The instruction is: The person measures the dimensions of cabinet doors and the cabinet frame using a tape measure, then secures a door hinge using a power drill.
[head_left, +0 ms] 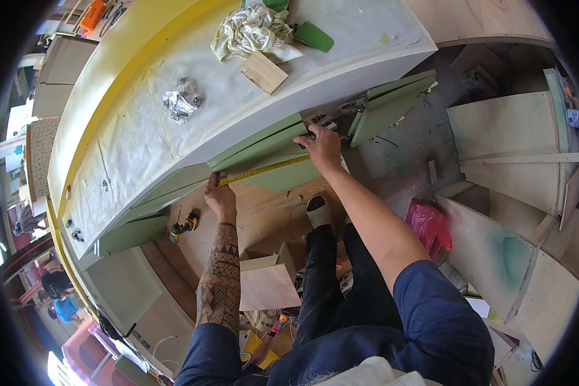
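Observation:
A yellow tape measure (264,170) is stretched along a green cabinet front (257,152) below the long counter's edge. My left hand (221,198) is closed on the tape at its left end, thumb and fingers pinched beside the panel's lower corner. At the other end my right hand (324,148) has its fingers curled by the panel's right edge, where the blade runs in under it. A dark piece shows between those fingers; the palm hides most of it. Right of this hand, another green door (392,109) stands out from the cabinet, with metal hinges near it.
On the pale countertop (141,138) lie a bag of hardware (183,101), a crumpled rag (254,32) and a wood block (264,73). A cordless drill (191,221) rests on the floor at left. Rightward are a pink plastic bag (429,225) and unfinished plywood cabinets (505,128).

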Tool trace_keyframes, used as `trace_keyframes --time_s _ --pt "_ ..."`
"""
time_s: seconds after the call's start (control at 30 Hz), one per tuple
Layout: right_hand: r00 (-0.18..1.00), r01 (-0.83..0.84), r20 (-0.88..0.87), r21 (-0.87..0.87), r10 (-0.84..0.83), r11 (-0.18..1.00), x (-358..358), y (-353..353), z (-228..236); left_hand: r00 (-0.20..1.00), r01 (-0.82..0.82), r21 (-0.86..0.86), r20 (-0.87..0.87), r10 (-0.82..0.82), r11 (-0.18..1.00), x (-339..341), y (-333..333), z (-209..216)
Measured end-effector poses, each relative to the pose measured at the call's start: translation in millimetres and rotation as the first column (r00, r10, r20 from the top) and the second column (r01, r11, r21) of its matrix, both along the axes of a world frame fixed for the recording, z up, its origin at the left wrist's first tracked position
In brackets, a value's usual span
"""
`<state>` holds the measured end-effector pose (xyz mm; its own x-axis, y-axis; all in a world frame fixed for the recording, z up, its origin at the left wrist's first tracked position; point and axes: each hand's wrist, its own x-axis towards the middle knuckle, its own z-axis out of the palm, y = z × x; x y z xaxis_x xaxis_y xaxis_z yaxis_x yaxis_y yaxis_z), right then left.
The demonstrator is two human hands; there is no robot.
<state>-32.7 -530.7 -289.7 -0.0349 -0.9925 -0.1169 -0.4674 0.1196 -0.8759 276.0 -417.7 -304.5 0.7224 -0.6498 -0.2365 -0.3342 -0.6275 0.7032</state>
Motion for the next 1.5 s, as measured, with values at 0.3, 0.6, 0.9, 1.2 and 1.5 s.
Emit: trace_keyframes --time_s 0.3,0.6,0.9,1.2,1.5 --pt "0.999 -0.039 -0.001 -0.067 0.039 0.997 13 -2 12 0.999 0.033 -0.188 0.04 -0.026 0.982 9 8 -1" --pt "0.988 -0.089 -0.135 -0.06 0.08 0.994 4 -5 -7 0.986 -0.122 -0.186 -0.134 0.097 0.975 -14 -2 28" --pt "0.977 -0.177 -0.133 -0.06 0.168 0.982 -16 1 -25 0.971 0.098 0.085 -0.226 -0.076 0.992 -25 58 24" --pt "0.958 -0.214 -0.167 0.137 0.235 0.967 -41 47 13 0.541 0.632 0.327 -0.835 -0.098 0.703 -76 363 85" --pt "0.637 -0.757 0.145 0.301 0.757 0.58 -35 162 139 0.668 -0.117 0.35 -0.665 0.334 0.93 -125 443 194"
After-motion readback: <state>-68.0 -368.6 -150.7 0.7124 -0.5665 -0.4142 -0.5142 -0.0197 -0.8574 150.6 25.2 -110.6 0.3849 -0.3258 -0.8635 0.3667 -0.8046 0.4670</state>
